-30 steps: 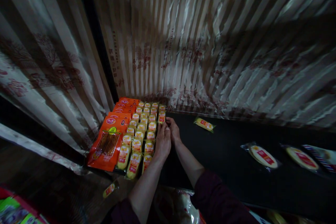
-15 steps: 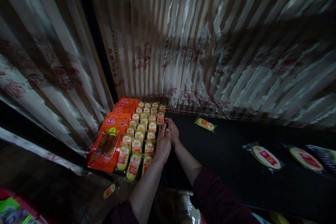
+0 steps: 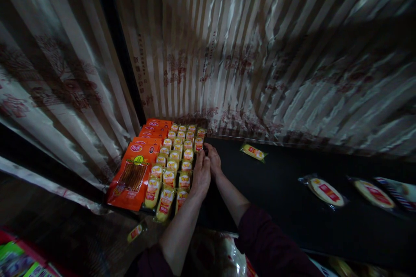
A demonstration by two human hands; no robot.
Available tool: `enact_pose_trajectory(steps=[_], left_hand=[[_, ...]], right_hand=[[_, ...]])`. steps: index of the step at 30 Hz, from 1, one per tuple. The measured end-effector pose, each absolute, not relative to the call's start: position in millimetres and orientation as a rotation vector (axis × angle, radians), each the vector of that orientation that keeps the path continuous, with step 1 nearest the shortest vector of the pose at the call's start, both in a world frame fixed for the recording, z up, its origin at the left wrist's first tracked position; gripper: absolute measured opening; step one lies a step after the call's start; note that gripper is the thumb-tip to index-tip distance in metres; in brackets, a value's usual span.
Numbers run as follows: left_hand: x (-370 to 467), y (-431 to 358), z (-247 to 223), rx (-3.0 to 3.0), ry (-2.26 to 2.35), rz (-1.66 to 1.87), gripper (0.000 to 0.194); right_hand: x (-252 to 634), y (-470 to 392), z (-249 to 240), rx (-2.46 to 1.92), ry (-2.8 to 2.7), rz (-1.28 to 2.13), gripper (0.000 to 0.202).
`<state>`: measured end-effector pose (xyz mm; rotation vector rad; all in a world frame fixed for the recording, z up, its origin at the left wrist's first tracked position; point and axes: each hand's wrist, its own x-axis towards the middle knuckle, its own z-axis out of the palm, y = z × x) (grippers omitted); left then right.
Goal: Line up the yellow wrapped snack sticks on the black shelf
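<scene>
Rows of small yellow wrapped cakes [image 3: 169, 177] stand on the black shelf [image 3: 279, 190], beside orange snack bags [image 3: 130, 181]. My left hand [image 3: 201, 175] is at the right edge of the rows, fingers bent together near the rightmost column. Close against it on the right is my right hand [image 3: 213, 160], its fingers curled round toward the same spot. Whatever lies between the fingers is hidden. One wrapped cake [image 3: 199, 143] stands just beyond my fingertips.
A single wrapped cake [image 3: 254, 152] lies on the shelf to the right. Farther right lie larger oval packs [image 3: 326, 192] and a striped pack [image 3: 398, 192]. A striped curtain [image 3: 227, 73] hangs behind. Another small pack [image 3: 134, 233] lies below, left.
Both hands have shifted very slightly at the right column, the fingers still together. The view has moved a little.
</scene>
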<state>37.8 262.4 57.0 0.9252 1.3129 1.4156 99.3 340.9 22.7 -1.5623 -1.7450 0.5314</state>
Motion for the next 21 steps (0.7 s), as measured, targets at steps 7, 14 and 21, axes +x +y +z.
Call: enact_pose_trajectory(steps=[7, 14, 21], left_hand=[[38.0, 255.3, 70.0, 0.999, 1.421, 1.306, 0.051], [38.8, 241.4, 78.0, 1.118, 1.446, 1.270, 0.049], [41.5, 225.0, 81.2, 1.163, 1.412, 1.254, 0.048]], right_hand=[[107.6, 325.2, 31.8, -1.527, -1.717, 0.479, 0.039], [118.1, 300.8, 42.9, -1.506, -1.678, 0.477, 0.039], [124.2, 278.9, 45.8, -1.453, -1.641, 0.474, 0.039]])
